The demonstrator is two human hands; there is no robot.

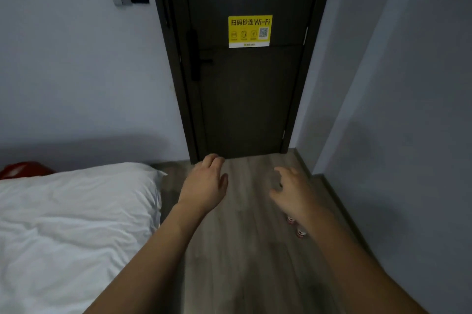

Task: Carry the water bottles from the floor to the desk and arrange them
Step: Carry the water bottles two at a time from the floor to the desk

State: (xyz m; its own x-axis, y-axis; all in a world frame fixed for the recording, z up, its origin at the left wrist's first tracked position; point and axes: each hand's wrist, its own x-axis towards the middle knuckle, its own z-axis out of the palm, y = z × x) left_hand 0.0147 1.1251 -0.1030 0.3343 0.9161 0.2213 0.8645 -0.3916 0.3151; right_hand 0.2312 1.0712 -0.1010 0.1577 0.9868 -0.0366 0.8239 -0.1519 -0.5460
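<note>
Two water bottles with red-and-white labels stand on the wooden floor, one [290,219] a little beyond the other [301,232], both partly hidden behind my right forearm. My right hand [291,192] hovers above and beyond them, fingers loosely curled, holding nothing. My left hand [207,183] reaches forward over the floor with relaxed fingers and holds nothing either. No desk is in view.
A bed with white bedding [71,224] fills the left side, a red item [23,169] behind it. A dark closed door [245,99] with a yellow Wi-Fi sticker stands ahead. A grey wall [408,135] runs along the right. The floor strip [242,250] lies between bed and wall.
</note>
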